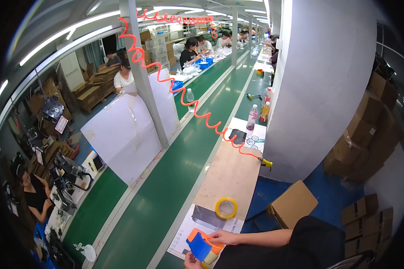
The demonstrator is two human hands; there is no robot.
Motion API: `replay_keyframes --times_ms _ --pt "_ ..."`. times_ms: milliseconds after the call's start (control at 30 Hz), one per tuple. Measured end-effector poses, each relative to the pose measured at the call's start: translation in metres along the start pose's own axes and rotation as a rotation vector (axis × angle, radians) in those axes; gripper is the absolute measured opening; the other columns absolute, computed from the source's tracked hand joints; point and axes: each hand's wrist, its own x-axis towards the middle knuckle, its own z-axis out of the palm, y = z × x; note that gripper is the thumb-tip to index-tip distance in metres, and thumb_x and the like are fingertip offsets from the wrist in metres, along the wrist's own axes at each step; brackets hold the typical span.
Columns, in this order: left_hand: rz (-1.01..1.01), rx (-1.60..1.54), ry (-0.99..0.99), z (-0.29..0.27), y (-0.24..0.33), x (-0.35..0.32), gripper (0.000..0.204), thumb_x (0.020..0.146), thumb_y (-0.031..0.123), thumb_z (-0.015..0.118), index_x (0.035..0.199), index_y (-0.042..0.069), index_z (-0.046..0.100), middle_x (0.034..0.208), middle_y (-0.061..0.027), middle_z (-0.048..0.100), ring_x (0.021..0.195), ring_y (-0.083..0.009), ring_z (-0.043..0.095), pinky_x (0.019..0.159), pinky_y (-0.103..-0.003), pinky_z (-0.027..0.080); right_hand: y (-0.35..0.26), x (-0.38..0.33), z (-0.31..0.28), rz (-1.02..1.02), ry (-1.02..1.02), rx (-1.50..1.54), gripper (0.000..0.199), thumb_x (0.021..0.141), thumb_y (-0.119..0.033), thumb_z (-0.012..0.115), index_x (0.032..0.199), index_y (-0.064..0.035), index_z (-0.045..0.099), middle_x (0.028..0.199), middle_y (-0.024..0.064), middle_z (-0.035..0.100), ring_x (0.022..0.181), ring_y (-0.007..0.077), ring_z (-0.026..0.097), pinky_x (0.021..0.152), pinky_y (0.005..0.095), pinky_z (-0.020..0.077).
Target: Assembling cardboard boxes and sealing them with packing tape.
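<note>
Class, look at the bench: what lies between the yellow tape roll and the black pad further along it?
In the head view, only bare brown board lies between the tape roll and the black pad.

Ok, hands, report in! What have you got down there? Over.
Right hand resting on orange tool. Left hand gripping blue piece from below. Yellow tape roll close by on the bench, not blocking.
</note>
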Motion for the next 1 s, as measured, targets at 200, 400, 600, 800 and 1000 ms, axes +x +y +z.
replay_keyframes --times_ms 200,400,600,800,1000 --pt "0.071 0.064 -0.049 0.008 0.036 -0.005 0.035 0.083 -0.011 0.056 0.117 -0.003 0.060 0.107 -0.0077 0.063 0.097 -0.0188 0.060 0.088 -0.032 0.050 0.005 0.005 -0.032 -0.100 0.205 0.174 0.035 0.099 -0.025 0.058 0.123 -0.0007 0.063 0.110 -0.0009 0.066 0.098 0.0055 0.058 0.086 0.0235 0.0472" --pt "0.286 0.577 0.112 -0.010 0.004 0.033 0.023 0.078 -0.003 0.060 0.099 -0.004 0.068 0.104 -0.0205 0.064 0.093 -0.0337 0.062 0.085 -0.039 0.050 -0.010 0.010 -0.070 -0.171 0.448 -0.178 0.028 0.095 -0.027 0.063 0.106 -0.0020 0.069 0.087 0.0017 0.069 0.080 0.0085 0.061 0.072 0.0271 0.0488" --pt "0.426 0.820 0.074 -0.019 -0.037 0.068 0.027 0.083 0.012 0.065 0.108 0.001 0.066 0.114 -0.0239 0.059 0.097 -0.0401 0.059 0.084 -0.045 0.049 0.013 0.023 -0.067 -0.075 0.461 -0.480 0.030 0.093 -0.032 0.065 0.098 -0.0025 0.071 0.079 0.0044 0.069 0.074 0.0092 0.063 0.067 0.0282 0.0491" --pt "0.133 0.834 -0.015 -0.009 -0.024 0.066 0.028 0.095 0.028 0.053 0.110 0.007 0.064 0.098 -0.0238 0.066 0.089 -0.0432 0.062 0.076 -0.049 0.049 0.035 0.026 -0.074 -0.100 0.429 -0.574 0.032 0.094 -0.033 0.062 0.095 -0.0012 0.069 0.077 0.0060 0.068 0.072 0.0127 0.064 0.067 0.0297 0.0500" --pt "0.114 0.892 -0.023 -0.028 -0.051 0.062 0.030 0.099 0.035 0.047 0.108 0.014 0.066 0.097 -0.0209 0.068 0.090 -0.0434 0.062 0.076 -0.050 0.048 0.042 0.026 -0.063 -0.097 0.395 -0.573 0.030 0.095 -0.030 0.062 0.098 -0.0014 0.069 0.079 0.0053 0.069 0.075 0.0123 0.064 0.069 0.0286 0.0503"
